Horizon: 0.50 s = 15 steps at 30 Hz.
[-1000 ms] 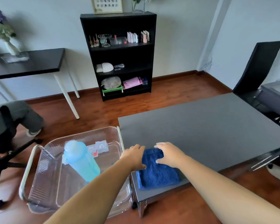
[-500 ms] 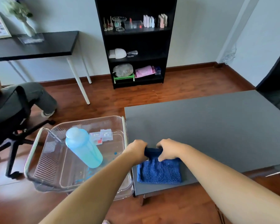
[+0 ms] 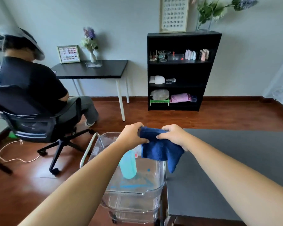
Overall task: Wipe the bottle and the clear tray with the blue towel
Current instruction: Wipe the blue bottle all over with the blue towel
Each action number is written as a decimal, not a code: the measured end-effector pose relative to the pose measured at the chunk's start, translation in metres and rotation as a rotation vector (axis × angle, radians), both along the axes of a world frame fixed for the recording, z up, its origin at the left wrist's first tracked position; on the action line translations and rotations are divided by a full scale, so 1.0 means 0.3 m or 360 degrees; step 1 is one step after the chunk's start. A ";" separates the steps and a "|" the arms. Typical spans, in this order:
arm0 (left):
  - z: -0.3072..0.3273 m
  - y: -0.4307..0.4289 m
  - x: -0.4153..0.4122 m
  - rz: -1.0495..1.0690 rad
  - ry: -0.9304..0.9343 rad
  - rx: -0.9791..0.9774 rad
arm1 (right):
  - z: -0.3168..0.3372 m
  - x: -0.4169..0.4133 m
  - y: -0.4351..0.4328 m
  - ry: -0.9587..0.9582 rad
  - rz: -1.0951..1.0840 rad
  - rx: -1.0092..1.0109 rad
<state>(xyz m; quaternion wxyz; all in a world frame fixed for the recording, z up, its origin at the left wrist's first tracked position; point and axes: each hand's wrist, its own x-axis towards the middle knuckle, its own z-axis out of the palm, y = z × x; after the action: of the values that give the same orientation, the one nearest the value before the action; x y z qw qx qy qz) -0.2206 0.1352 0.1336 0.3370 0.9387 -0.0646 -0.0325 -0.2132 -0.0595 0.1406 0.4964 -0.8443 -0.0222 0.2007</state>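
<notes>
grey table [image 3: 235, 152]: right side, on wooden floor [image 3: 31, 185] | black shelf [image 3: 183, 70]: at far wall | clear tray [image 3: 134, 192]: just beside table's left edge | blue towel [image 3: 158, 149]: in air over tray's right rim, corner hangs | bottle [image 3: 128, 165]: upright in tray | left hand [image 3: 132, 136], right hand [image 3: 173, 136]: both pinch towel's top edge, fingers curled

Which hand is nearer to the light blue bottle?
Left. The left hand grips the blue towel just above the bottle; the right hand grips it farther off, toward the grey table.
</notes>
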 end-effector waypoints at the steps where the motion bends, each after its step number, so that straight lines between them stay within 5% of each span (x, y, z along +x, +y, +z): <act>1: -0.002 0.048 -0.008 0.0070 -0.0037 0.0009 | -0.008 -0.004 0.036 0.0007 -0.0053 0.0022; 8: -0.100 0.286 -0.057 0.0252 -0.0066 0.0473 | -0.133 -0.031 0.218 0.0031 -0.0495 0.0119; 15: -0.153 0.299 -0.030 0.0000 0.0021 0.0333 | -0.235 -0.029 0.381 -0.0130 -0.0487 0.0102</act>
<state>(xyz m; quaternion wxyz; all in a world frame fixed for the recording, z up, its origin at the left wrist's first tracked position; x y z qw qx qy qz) -0.2297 0.2251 0.0876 0.2376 0.9685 -0.0587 -0.0451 -0.2218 0.0548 0.0701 0.5466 -0.8290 0.0800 0.0874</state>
